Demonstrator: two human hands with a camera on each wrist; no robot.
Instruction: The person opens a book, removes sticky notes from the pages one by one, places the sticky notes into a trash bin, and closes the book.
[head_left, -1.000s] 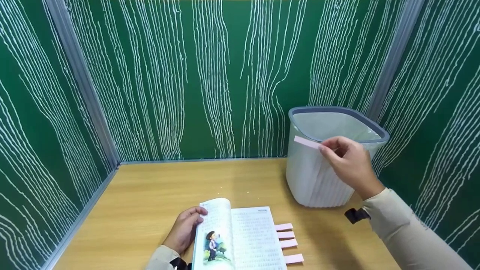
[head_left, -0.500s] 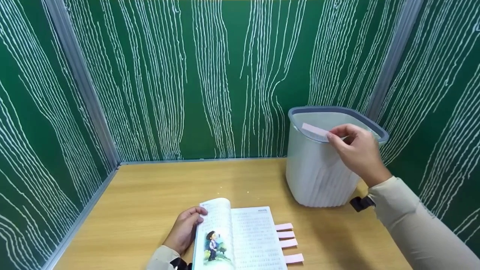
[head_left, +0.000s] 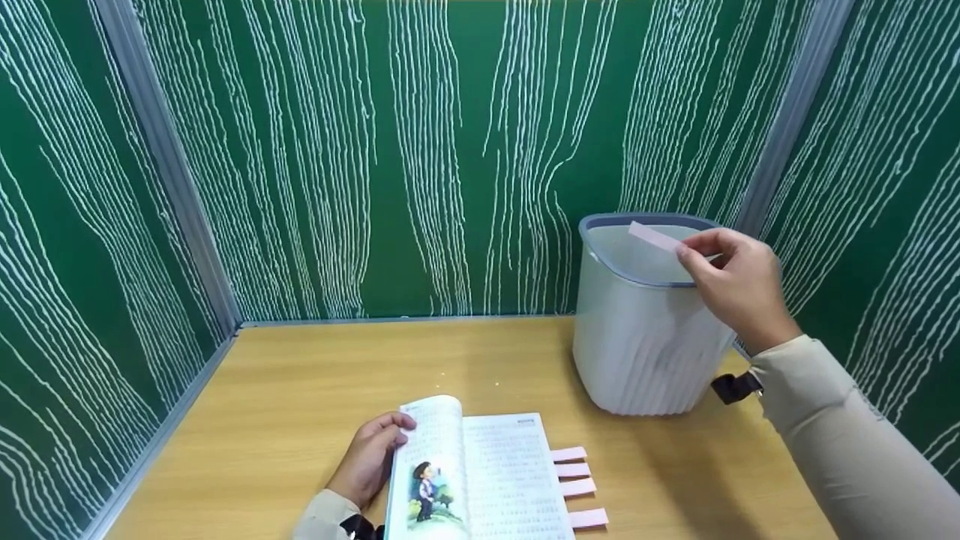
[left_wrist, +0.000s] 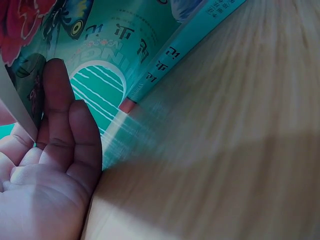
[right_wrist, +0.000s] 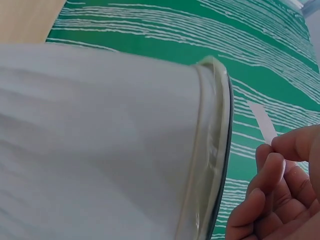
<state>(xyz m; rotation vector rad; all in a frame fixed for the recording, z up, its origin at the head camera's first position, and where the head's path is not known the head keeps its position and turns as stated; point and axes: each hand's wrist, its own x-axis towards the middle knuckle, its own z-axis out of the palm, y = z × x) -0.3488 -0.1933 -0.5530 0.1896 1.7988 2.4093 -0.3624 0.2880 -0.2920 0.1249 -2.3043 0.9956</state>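
Up and rightward since the earlier frame, the right hand [head_left: 739, 281] has carried a pink strip [head_left: 654, 236] above the mouth of the white bin [head_left: 645, 352], right of centre. Its fingers pinch the strip's lower right end; the rest juts toward the upper left, long axis slanting, touching no part of the bin. This nearer hand's forearm [head_left: 847, 427] reaches in from the lower right. At bottom centre, the left hand [head_left: 367, 459] grips the open book [head_left: 502, 472] by its left edge.
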